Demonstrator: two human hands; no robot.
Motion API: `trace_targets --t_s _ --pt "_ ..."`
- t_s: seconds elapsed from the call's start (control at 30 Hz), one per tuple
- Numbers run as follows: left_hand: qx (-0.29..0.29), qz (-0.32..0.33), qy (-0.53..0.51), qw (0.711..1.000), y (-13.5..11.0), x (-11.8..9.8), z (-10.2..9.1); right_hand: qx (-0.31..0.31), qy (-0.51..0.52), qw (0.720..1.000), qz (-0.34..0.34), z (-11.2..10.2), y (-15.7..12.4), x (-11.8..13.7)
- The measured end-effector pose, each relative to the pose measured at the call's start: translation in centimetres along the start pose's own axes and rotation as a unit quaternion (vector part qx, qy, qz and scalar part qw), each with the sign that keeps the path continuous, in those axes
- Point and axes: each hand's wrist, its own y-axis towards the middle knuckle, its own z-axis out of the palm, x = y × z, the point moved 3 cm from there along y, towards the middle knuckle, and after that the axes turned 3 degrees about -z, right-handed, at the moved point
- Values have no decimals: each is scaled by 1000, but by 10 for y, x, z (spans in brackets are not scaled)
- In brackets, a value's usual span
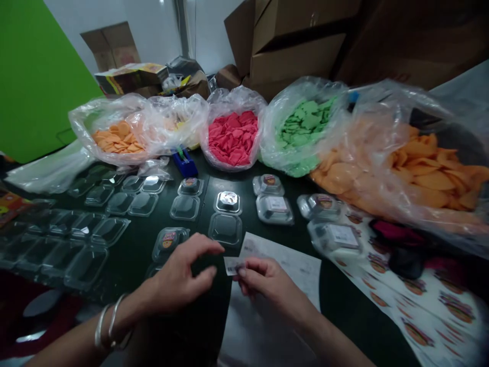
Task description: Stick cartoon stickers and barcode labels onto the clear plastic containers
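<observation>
Between the thumb and fingers of my right hand [263, 280] is a small white barcode label [231, 265]. Below that hand lies a white label sheet [282, 250] on the dark table. My left hand [187, 270] hovers just left of the label, thumb and forefinger apart, with nothing between them. Partly behind my left hand sits an open clear plastic clamshell box [170, 239] with a round colourful sticker. Another open clamshell [226, 228] lies just beyond my hands. Two boxes with white labels, a middle one [277, 206] and a right one [338, 237], sit farther right.
Clear boxes [95, 229] fill the left side. Behind them stand bags of orange [118, 137], red [234, 137] and green pieces [307, 122], with a large orange bag [431, 163] at right. A blue tape dispenser [184, 162] stands between bags. Printed sticker sheets [412, 306] lie right.
</observation>
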Motion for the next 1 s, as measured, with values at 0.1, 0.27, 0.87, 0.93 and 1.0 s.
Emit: trace_targets --t_s 0.1,0.27,0.87,0.93,1.0 --pt "47 -136 -69 987 12 7 -7 -1 -48 999 -8 0 -1 1" --pt "146 -172 -102 969 31 12 7 -2 -63 998 -6 1 0 -1" --pt "201 -91 -3 975 98 41 -17 0 56 997 43 -9 11 -8" --pt "199 -79 14 977 104 42 -17 2 52 998 47 -9 11 -9" --pt "200 -73 30 977 108 43 -16 3 44 998 49 -8 11 -9"
